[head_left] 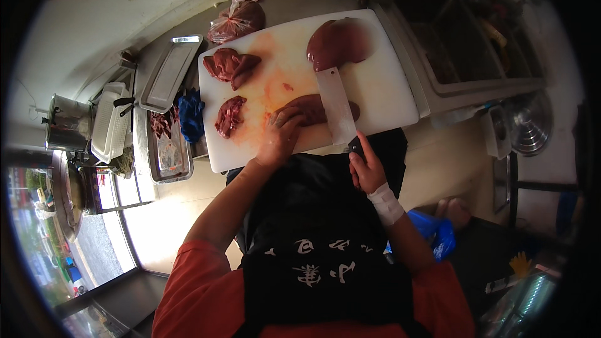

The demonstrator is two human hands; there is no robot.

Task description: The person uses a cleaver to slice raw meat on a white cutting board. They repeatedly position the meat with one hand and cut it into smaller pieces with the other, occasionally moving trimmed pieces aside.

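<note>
On the white cutting board (388, 87), the left hand (278, 138) presses flat on a liver piece (313, 107). The right hand (366, 169) grips the cleaver (336, 105), blade resting across that piece.

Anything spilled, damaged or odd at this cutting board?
Reddish juice stains the middle of the white cutting board between the liver pieces. The right hand, holding the cleaver, has a white bandage round its wrist. Nothing else stands out.
</note>
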